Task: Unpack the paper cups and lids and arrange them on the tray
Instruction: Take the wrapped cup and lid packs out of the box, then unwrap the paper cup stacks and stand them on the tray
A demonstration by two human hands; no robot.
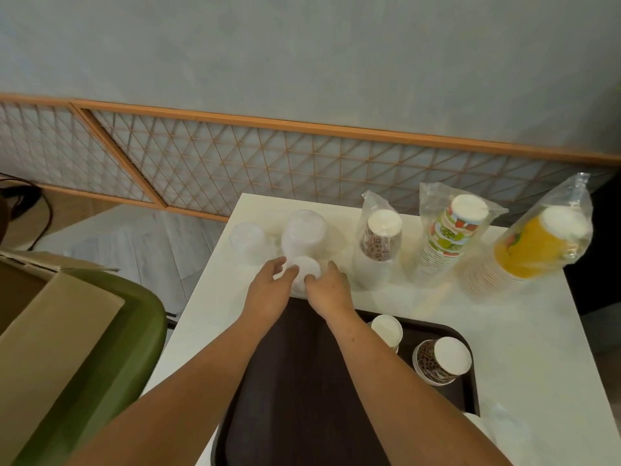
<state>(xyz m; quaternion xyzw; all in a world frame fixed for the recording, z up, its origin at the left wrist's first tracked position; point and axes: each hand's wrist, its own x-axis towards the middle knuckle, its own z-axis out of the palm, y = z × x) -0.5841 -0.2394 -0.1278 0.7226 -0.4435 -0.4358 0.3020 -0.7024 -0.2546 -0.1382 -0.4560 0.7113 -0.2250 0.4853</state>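
Lids in a small white round stack (306, 268) stood on the pale white table (208, 297), just past the far rim of the dark brown plastic tray (302, 381). Both hands were on it. The left hand (268, 287) clasped its left side with curled fingers and thumb, and the right hand (331, 290) pinched its right side.

Just behind the stack rose a taller clear plastic bag of translucent lids (304, 233). To the left of that sat a smaller hazy clear bundle (247, 238), its contents too blurred to tell.

On the tray's right part two cups stood upside down, close together: a plain white paper cup (387, 327) and, nearer the camera, a brown-patterned paper cup (440, 361).

Along the table's far right side three bagged stacks stood base up in clear sleeves — a brown-patterned cup stack (381, 240), a leaning green-and-red striped cup stack (453, 230) and a tilted orange cup stack (537, 245).

Left of the table, a tan cardboard box (50, 331) rested on a green chair (134, 348).
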